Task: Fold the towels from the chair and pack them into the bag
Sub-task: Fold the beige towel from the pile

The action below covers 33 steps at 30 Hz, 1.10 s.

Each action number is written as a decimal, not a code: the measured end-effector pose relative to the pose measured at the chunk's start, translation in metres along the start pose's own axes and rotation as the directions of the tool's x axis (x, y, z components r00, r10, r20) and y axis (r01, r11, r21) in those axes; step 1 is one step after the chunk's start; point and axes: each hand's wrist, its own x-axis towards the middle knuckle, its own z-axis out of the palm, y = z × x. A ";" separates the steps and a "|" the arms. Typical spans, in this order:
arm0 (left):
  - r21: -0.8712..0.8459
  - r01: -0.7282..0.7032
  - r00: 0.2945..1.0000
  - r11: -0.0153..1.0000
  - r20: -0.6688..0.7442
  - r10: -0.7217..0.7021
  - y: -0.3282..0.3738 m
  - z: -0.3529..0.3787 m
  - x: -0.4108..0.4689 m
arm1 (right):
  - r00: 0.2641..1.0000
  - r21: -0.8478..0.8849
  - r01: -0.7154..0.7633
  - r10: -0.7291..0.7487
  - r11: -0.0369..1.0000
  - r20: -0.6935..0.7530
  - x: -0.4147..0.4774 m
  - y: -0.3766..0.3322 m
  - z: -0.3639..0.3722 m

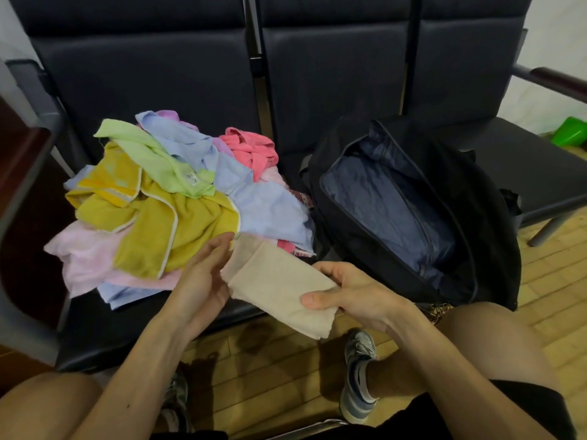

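Observation:
A folded beige towel [276,281] is held in the air in front of the chair seat. My right hand [352,293] grips its right end, thumb on top. My left hand [203,274] has straight fingers lying flat against the towel's left edge. Behind the hands, a loose pile of towels [171,198] in yellow, green, light blue, pink and coral lies on the dark chair seat [104,325]. To the right of the pile stands a black bag [470,201], unzipped, with its blue-grey lining showing and nothing visible inside.
The row of dark padded chairs has armrests at the far left [28,147] and far right [559,82]. A green object [570,131] lies on the floor at the right. My knees and sneakers are on the wooden floor below the hands.

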 end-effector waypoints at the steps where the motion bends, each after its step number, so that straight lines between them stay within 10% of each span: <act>1: -0.072 0.026 1.000 0.997 0.006 -0.026 0.000 0.002 0.002 | 1.000 0.049 0.016 -0.015 0.999 -0.026 0.000 -0.001 0.000; 10: 0.147 0.178 0.972 0.973 0.126 -0.197 -0.024 0.042 0.005 | 0.971 0.379 0.106 -0.013 0.919 -0.240 0.007 0.001 -0.009; 24: 0.389 -0.167 0.986 0.906 0.045 0.163 -0.038 0.186 0.101 | 0.789 0.104 0.214 -0.109 0.971 -0.604 0.017 -0.010 -0.110; 33: 0.622 -0.091 0.981 0.778 0.188 -0.036 -0.072 0.234 0.222 | 0.821 0.131 0.142 -0.042 0.981 -0.570 0.106 0.013 -0.207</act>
